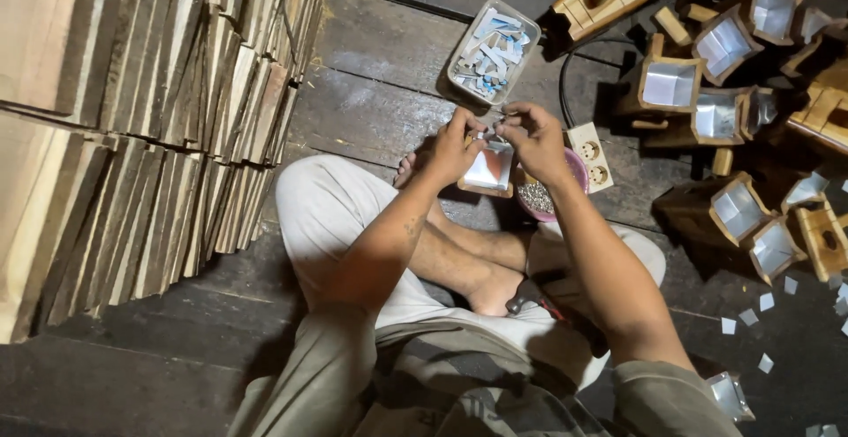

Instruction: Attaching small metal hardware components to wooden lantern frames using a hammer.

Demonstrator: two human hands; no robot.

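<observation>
I sit cross-legged on a dark wooden floor. My left hand and my right hand meet over a small wooden box lined with shiny metal sheet, held above my bare foot. Both hands pinch at the box's top edge; what the fingertips grip there is too small to tell. A pink bowl with small grey nails stands just under my right wrist. Beyond the hands is a clear plastic tray of pale blue and white strips.
Tall stacks of wooden boards fill the left side. Several finished metal-lined wooden boxes lie piled at the right. A white power strip with black cable lies beside the bowl. Small white scraps dot the floor at lower right.
</observation>
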